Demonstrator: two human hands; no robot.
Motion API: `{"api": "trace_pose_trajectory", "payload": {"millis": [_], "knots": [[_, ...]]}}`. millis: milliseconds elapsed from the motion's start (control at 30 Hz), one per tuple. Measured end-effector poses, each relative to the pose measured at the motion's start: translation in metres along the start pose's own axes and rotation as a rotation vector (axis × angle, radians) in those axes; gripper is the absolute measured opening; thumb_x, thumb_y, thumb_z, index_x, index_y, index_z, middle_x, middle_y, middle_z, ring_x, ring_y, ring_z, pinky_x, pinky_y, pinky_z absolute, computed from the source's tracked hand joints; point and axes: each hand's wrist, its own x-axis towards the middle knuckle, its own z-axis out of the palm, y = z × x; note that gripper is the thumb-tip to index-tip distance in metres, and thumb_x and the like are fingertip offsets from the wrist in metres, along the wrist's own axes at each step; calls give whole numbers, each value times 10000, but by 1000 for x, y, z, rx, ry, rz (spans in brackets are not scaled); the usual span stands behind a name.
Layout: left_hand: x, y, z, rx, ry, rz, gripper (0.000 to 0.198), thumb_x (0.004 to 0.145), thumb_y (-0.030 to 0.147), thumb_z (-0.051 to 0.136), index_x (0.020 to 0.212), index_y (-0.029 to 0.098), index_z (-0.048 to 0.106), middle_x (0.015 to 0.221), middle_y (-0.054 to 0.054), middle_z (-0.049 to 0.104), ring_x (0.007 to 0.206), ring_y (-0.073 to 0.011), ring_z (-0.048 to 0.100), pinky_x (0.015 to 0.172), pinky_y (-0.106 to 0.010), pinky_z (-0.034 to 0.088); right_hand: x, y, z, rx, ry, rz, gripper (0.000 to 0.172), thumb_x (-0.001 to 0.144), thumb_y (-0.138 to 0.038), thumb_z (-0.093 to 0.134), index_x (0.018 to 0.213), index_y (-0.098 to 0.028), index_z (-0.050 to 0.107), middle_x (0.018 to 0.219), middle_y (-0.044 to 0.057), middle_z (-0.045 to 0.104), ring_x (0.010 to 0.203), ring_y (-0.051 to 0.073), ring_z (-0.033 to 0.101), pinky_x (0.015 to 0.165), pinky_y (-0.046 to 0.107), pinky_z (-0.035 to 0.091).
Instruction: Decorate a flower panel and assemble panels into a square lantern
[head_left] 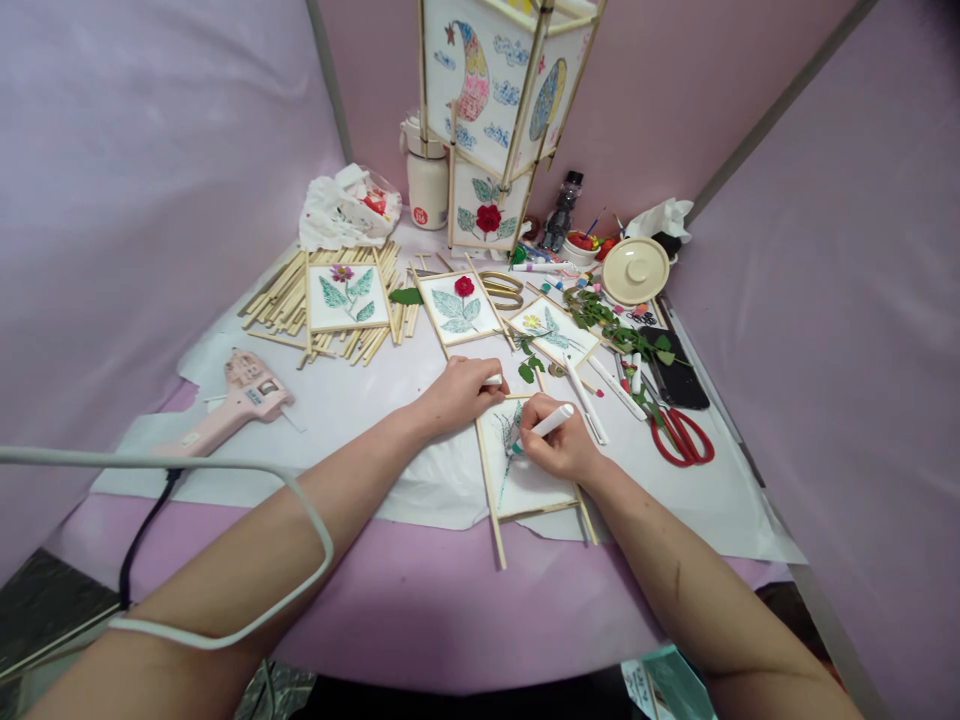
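My right hand (pixel 556 440) grips a white marker pen (pixel 553 420), its tip low over a white panel (pixel 536 487) framed with thin wooden sticks. Green and dark lines of a leafy drawing show on the panel beside the pen. At the panel's top left corner rests my left hand (pixel 469 393), its fingers curled round a small white piece that looks like a pen cap (pixel 492 380). Behind my hands lie three framed panels with flowers and green leaves: one purple (pixel 349 297), one red (pixel 459 303), one yellow (pixel 553 328).
A pink glue gun (pixel 251 400) lies at left, near a white cable (pixel 311 500) crossing my left forearm. Wooden sticks (pixel 281 305) are piled behind it. A tall paper lantern (pixel 487 120) stands at the back. Red-handled scissors (pixel 682 437), leafy sprigs (pixel 600 315) and a phone (pixel 675 368) lie right.
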Motion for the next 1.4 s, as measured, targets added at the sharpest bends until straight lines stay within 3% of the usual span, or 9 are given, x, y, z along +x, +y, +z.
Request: {"api": "trace_pose_trajectory", "payload": {"millis": [233, 433, 633, 900, 1033, 1400], "knots": [[0, 1, -1, -7, -6, -9, 91, 820, 241, 564, 828, 209, 649, 713, 28, 662, 719, -165, 600, 947, -375, 348, -1, -1, -1, -10, -18, 20, 135, 708, -196, 519, 605, -229, 439, 576, -1, 503, 556, 157, 438, 550, 307, 355], [0, 3, -2, -12, -12, -19, 79, 810, 231, 582, 835, 206, 653, 703, 33, 656, 717, -162, 596, 940, -366, 352, -4, 6, 0, 67, 139, 25, 137, 757, -215, 544, 641, -223, 471, 610, 1, 510, 584, 161, 465, 563, 311, 364], [-1, 3, -3, -11, -8, -11, 83, 814, 236, 584, 840, 207, 657, 686, 38, 646, 709, -157, 591, 935, -359, 356, 1, 10, -2, 152, 273, 141, 133, 808, -262, 547, 689, -212, 516, 608, -16, 494, 556, 143, 445, 532, 285, 349], [-2, 3, -3, -17, 10, 13, 97, 818, 247, 572, 825, 203, 659, 706, 26, 659, 721, -158, 600, 864, -316, 396, 1, 13, 3, 122, 111, 224, 131, 838, -295, 588, 753, -198, 570, 621, -22, 513, 549, 128, 432, 524, 264, 336], [-2, 3, -4, -27, 10, 12, 92, 809, 234, 577, 815, 203, 663, 699, 27, 662, 709, -154, 602, 835, -299, 404, 0, 13, 3, 101, 119, 215, 136, 833, -302, 596, 750, -198, 569, 622, -19, 519, 552, 128, 439, 522, 260, 344], [-2, 1, -3, -18, 12, 19, 81, 811, 224, 575, 815, 210, 655, 735, 34, 675, 740, -157, 609, 933, -347, 359, 1, 11, 4, 17, 125, 195, 141, 822, -282, 577, 711, -204, 539, 593, -20, 503, 550, 133, 443, 507, 254, 344]]}}
